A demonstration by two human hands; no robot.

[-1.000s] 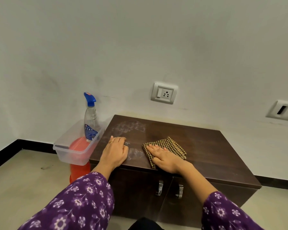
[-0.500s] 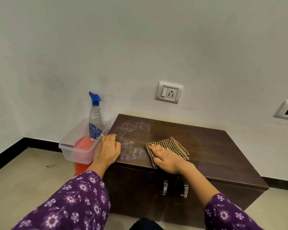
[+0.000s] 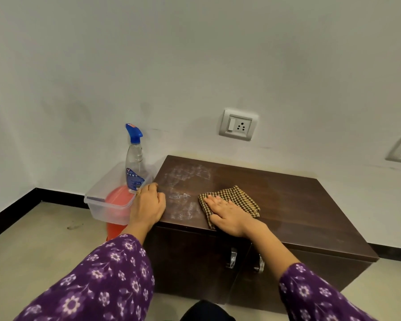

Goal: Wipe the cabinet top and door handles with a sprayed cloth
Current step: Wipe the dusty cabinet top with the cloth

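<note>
From the head view, the right hand [image 3: 229, 216] lies flat, palm down with fingers spread, pressing on the checked cloth [image 3: 235, 199] on top of the dark wooden cabinet [image 3: 299, 205]. It is laid open on the cloth rather than gripping it. The cloth is folded; part of it sticks out beyond the fingertips and to the hand's right, while its near edge reaches almost to the cabinet's front edge under the wrist.

The left hand [image 3: 147, 206] rests on the cabinet's left front corner, fingers curled loosely over the edge and empty, with a ring on one finger. Between the two hands, and beyond the left hand toward the wall, a whitish patch of spray residue [image 3: 185, 181] marks the wood.

Just to the left of the left hand, nearly touching its knuckles, stands a clear spray bottle [image 3: 134, 163] with a blue trigger, upright inside a clear plastic tub [image 3: 102, 200]. The tub sits on something red [image 3: 115, 228] whose shape is mostly hidden.

Below the right wrist, on the cabinet front, two metal door handles [image 3: 233, 257] hang side by side, one on each door.

On the wall beyond the right hand is a switch and socket plate [image 3: 239, 124]. Purple floral sleeves [image 3: 102, 281] cover both forearms.
</note>
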